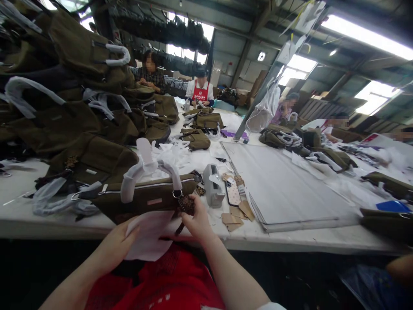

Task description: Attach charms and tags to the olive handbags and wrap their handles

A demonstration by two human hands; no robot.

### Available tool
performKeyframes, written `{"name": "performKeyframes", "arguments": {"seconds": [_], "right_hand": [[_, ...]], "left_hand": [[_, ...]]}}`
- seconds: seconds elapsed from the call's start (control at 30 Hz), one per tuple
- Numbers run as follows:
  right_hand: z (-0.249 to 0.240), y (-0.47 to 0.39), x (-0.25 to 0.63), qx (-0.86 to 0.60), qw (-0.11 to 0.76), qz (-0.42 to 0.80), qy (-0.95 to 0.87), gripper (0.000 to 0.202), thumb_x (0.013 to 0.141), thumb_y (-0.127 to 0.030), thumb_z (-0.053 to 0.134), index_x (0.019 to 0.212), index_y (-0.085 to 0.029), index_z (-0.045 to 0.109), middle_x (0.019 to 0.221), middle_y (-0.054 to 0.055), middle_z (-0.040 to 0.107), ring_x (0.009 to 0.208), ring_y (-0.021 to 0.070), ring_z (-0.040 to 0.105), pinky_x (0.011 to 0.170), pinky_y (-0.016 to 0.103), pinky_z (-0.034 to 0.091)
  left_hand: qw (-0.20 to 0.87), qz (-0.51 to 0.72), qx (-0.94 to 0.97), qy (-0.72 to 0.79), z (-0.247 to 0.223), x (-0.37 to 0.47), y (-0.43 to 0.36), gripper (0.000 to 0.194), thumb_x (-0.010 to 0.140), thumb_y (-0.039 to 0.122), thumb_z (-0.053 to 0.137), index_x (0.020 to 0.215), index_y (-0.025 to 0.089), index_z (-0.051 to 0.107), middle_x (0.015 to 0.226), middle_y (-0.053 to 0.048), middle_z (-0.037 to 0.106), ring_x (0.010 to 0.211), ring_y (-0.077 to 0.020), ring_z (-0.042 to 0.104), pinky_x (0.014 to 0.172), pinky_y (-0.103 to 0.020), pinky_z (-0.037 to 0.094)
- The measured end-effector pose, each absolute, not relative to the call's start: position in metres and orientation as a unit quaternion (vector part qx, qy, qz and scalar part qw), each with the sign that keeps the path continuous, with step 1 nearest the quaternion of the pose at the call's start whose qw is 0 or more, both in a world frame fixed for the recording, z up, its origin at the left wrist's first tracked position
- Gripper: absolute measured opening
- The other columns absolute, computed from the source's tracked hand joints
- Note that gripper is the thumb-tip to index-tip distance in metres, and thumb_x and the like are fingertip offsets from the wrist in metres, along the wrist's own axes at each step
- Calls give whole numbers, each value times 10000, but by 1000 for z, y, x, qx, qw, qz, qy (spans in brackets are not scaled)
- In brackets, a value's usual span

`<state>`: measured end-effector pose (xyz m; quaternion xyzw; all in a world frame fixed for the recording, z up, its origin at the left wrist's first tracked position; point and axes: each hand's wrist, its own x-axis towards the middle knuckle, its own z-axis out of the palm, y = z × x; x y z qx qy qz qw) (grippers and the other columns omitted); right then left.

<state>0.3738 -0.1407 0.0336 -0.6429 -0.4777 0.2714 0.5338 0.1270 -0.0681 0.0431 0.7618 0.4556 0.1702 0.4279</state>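
Left hand pinching white sheet, right hand clamped on leopard-print charm beside olive bag on surface!

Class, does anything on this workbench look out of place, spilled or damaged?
The phone lies among brown tags beside the tape dispenser; a personal item seems odd amid work supplies. No spill shows, nor damage to the nearest handbag.

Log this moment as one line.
left hand: holding white sheet | right hand: gripping patterned charm | olive bag: on table, handles wrapped | tape dispenser: right of bag
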Motion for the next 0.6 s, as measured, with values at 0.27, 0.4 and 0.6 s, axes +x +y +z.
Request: {"name": "performKeyframes", "arguments": {"seconds": [0.27,0.4,0.6], "right_hand": [[50,-148,365,-465,555,622,-300,322,698,-282,538,983,-226,399,839,-26,677,368,58,508,330,164,369],[45,-150,358,-477,534,624,-313,283,754,-358,542,965,-222,414,758,-43,665,345,54,480,327,162,360],[34,-151,365,-523,523,537,-405,158,814,-299,498,942,-225,441,649,-57,608,376,74,447,356,177,346]], "left_hand": [[574,226,639,460,36,163,-78,438,777,480,638,1069,166,733,1102,-96,732,1095,-338,633,1040,-435,437],[665,270,530,451,40,200,-87,473,746,542,679,970,129,727,1011,-115,744,1005,-320,661,921,-394,505],[736,320,397,445,47,230,-88,498,670,552,757,870,105,669,730,-78,707,664,-231,657,649,-326,515]]}}
